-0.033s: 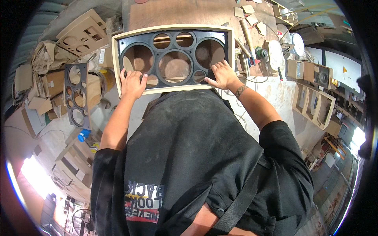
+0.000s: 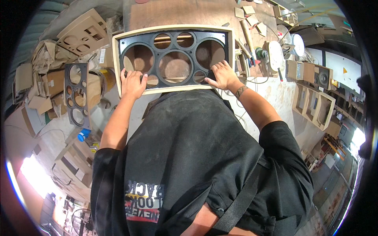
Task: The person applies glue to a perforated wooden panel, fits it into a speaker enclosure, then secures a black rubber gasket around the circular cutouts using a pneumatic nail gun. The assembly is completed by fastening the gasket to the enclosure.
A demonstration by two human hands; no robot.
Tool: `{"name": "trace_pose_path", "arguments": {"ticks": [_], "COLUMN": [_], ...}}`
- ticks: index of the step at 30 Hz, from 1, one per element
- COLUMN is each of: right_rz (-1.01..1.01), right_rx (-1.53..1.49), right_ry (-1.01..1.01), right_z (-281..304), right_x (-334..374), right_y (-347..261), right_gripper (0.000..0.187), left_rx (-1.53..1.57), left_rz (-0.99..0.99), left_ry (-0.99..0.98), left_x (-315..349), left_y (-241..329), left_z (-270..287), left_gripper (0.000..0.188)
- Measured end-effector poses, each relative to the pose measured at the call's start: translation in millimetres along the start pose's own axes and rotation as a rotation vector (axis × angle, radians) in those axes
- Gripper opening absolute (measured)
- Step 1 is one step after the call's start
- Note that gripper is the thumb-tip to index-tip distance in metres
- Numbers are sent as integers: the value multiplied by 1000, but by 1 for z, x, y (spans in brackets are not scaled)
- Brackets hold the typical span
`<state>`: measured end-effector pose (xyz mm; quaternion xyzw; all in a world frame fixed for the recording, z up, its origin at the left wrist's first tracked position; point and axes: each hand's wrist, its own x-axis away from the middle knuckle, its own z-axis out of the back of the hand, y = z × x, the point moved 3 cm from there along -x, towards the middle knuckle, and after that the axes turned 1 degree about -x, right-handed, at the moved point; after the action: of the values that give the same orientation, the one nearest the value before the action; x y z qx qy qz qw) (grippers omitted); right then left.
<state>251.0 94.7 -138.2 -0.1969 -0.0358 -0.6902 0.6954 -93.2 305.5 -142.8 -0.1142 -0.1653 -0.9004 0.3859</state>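
A black speaker front panel [image 2: 156, 66] with several round holes sits inside a pale wooden speaker box [image 2: 173, 26] in front of me. My left hand [image 2: 133, 82] is at the panel's near left corner, with bent fingers at the big left hole and the thumb by a small hole. At the near right corner, my right hand [image 2: 223, 75] has its fingers curled at the big right hole's edge and its thumb reaching toward the other small hole. Both hands grip the panel; some fingertips are hard to make out. Brown wood shows through the openings.
Beyond the box lies a brown wooden tabletop [image 2: 169, 13]. To the right are wood offcuts [image 2: 252, 19], tools and a white tub [image 2: 297, 44]. Another black panel [image 2: 76, 96] leans at left, near a blue cap [image 2: 83, 135]. A wooden box frame [image 2: 314, 104] stands far right.
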Motion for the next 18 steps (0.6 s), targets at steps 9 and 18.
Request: {"name": "trace_pose_path", "arguments": {"ticks": [9,18], "right_rz": [-283,452], "right_rx": [-593,232], "right_ry": [224,5], "right_z": [19,52], "right_x": [-11,-7], "right_y": [6,43], "right_gripper": [49,53], "left_rx": [187,540], "left_rz": [32,-468], "left_ry": [349,55], "left_x": [4,-39], "left_y": [16,189], "left_z": [2,-25], "left_gripper": [30,55]}}
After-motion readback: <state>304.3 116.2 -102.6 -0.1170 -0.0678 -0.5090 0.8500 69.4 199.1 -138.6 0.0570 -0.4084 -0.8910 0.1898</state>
